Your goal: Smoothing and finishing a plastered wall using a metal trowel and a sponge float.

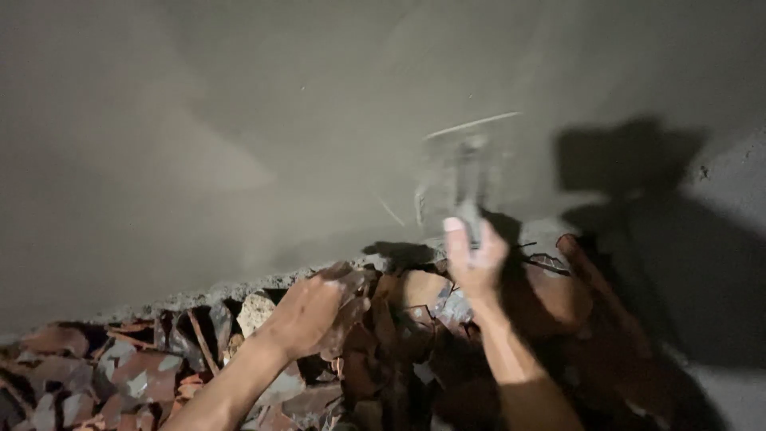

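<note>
right hand (477, 259) clamped on trowel (467, 179), long axis upright, flat against grey plaster wall (239, 120) at frame centre-right. left hand (307, 315), lower centre, curled, touching broken brick rubble (128, 371); grip unclear.

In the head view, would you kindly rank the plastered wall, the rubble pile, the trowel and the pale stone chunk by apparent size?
1. Plastered wall, filling most of the view.
2. Rubble pile of broken reddish tiles.
3. Trowel, blurred, in the right hand.
4. Pale stone chunk, beside the left hand.
</note>
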